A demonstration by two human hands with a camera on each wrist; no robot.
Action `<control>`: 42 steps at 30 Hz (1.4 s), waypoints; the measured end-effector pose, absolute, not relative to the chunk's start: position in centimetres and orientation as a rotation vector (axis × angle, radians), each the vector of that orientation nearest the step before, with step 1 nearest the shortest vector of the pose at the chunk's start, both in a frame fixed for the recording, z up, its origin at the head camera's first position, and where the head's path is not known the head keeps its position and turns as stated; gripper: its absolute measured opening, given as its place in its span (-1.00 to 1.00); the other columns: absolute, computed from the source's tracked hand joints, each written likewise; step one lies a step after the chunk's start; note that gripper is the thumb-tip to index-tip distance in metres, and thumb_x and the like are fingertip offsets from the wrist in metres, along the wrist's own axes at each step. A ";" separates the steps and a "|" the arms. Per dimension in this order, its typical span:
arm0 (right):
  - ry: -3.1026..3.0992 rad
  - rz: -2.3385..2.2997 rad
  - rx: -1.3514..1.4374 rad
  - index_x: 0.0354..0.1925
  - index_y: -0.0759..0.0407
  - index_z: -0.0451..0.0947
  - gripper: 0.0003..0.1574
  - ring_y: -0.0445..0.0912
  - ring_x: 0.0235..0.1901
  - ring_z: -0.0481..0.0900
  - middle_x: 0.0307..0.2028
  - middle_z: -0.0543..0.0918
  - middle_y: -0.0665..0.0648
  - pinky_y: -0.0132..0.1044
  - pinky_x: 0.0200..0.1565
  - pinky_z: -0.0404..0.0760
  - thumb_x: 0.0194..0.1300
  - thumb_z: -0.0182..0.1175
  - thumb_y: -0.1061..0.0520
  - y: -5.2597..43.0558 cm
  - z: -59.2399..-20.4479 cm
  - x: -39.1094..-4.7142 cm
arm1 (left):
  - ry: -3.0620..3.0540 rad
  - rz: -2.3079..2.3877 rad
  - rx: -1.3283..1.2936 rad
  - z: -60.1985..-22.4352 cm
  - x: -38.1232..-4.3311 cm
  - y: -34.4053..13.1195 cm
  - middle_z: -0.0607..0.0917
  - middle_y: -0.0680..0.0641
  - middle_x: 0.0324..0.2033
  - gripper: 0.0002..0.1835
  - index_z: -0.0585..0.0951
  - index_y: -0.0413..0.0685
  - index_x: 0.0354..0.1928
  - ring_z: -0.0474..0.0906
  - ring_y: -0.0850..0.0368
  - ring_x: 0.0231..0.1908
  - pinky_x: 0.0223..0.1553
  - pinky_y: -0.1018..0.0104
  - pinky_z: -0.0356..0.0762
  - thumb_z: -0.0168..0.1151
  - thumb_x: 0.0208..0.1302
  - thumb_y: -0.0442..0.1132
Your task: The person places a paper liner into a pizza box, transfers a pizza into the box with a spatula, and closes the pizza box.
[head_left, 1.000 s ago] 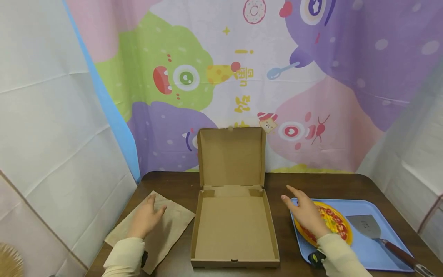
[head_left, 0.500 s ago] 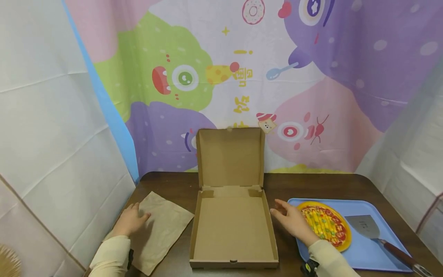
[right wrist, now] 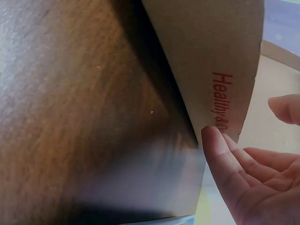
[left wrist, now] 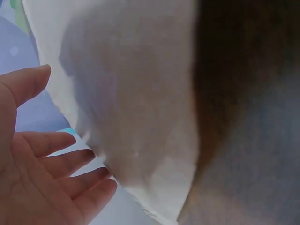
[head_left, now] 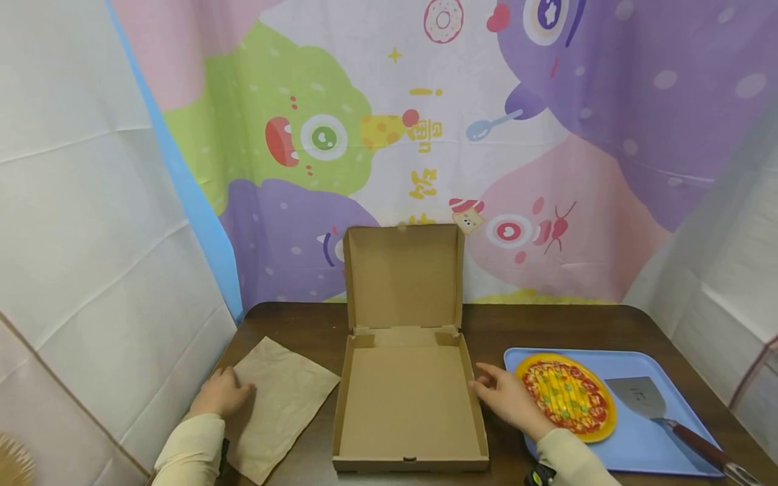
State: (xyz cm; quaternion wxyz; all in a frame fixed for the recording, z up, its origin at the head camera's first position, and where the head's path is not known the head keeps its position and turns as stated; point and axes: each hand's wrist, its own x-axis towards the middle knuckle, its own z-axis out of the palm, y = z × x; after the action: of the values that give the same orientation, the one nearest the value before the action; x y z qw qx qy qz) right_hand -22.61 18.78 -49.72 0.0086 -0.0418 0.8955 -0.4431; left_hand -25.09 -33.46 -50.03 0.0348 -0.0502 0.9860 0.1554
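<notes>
An open cardboard pizza box (head_left: 410,405) stands mid-table, its lid (head_left: 404,277) raised at the back. My right hand (head_left: 513,401) is at the box's right wall, thumb and fingers apart. In the right wrist view the fingertips overlap the outer wall (right wrist: 206,42), beside red lettering. To the left of the box lies a sheet of brown paper (head_left: 288,388). My left hand (head_left: 220,395) is at the sheet's left edge; the left wrist view has its fingers (left wrist: 77,161) extended, tips right at the edge of the paper.
On the right, a blue tray (head_left: 644,442) holds a round toy-like pizza (head_left: 568,398) and a metal turner (head_left: 641,397) with a brown handle. A printed cartoon curtain (head_left: 419,81) hangs behind the dark wooden table (head_left: 504,320).
My left hand has moved left and nearer, from over the paper to its left edge. My right hand has moved left, from over the pizza to the box's right wall.
</notes>
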 end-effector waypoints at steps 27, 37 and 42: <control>2.629 -1.524 -0.225 0.13 0.66 0.41 -0.49 0.01 -0.37 0.71 -0.21 0.71 0.41 -0.28 -0.47 0.68 0.32 0.13 0.28 18.9 -51.1 -21.8 | 3.094 0.524 -0.283 -50.1 -25.0 -34.4 0.53 -0.46 -0.28 -0.74 0.60 -0.34 -0.38 0.55 -0.46 -0.27 -0.35 -0.22 0.53 0.24 0.10 -0.19; 2.613 -1.532 -0.191 0.15 0.65 0.40 -0.49 -0.01 -0.38 0.70 -0.24 0.71 0.37 -0.28 -0.46 0.68 0.32 0.08 0.31 18.9 -51.3 -21.7 | 3.098 0.538 -0.307 -50.1 -25.2 -35.0 0.55 -0.52 -0.25 -0.72 0.62 -0.43 -0.25 0.53 -0.50 -0.23 -0.28 -0.28 0.53 0.13 0.10 -0.30; 2.606 -1.547 -0.197 0.15 0.67 0.39 -0.48 0.01 -0.38 0.71 -0.22 0.71 0.40 -0.28 -0.46 0.69 0.33 0.09 0.31 18.8 -51.2 -21.6 | 3.096 0.555 -0.342 -50.1 -25.3 -35.2 0.58 -0.55 -0.22 -0.71 0.60 -0.46 -0.21 0.54 -0.51 -0.20 -0.27 -0.27 0.54 -0.01 0.13 -0.38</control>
State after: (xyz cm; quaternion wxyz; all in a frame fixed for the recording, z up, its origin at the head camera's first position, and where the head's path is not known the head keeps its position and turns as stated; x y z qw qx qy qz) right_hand -21.55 18.77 -51.19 0.0522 -0.0647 0.8570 -0.5086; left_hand -25.27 -35.17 -50.09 -0.0110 -0.1081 0.9785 0.1753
